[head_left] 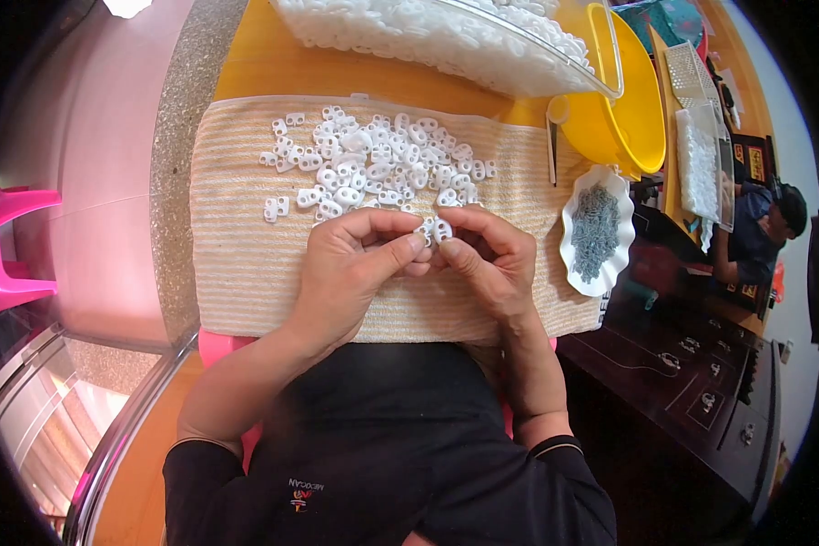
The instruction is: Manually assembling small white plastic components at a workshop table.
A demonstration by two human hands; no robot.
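Both hands meet over the near middle of a striped beige towel point(246, 264). Between thumb and fingers my left hand point(359, 259) pinches a small white plastic piece with holes point(427, 231). Right beside it, my right hand point(491, 264) pinches a similar white oval piece point(442, 230). The two pieces touch or nearly touch; whether they are joined I cannot tell. Just beyond my fingers spreads a loose pile of the same white two-holed plastic pieces point(378, 164). To the right stands a white scalloped dish point(570, 238) holding many small grey metal pieces, perhaps springs point(596, 232).
A clear bin point(601, 82) full of white pieces stands at the back, beside a yellow basin point(642, 118). A thin stick-like tool point(552, 150) lies near the basin. At far right are a white basket point(687, 73) and another person point(764, 227). A pink stool point(14, 246) stands left.
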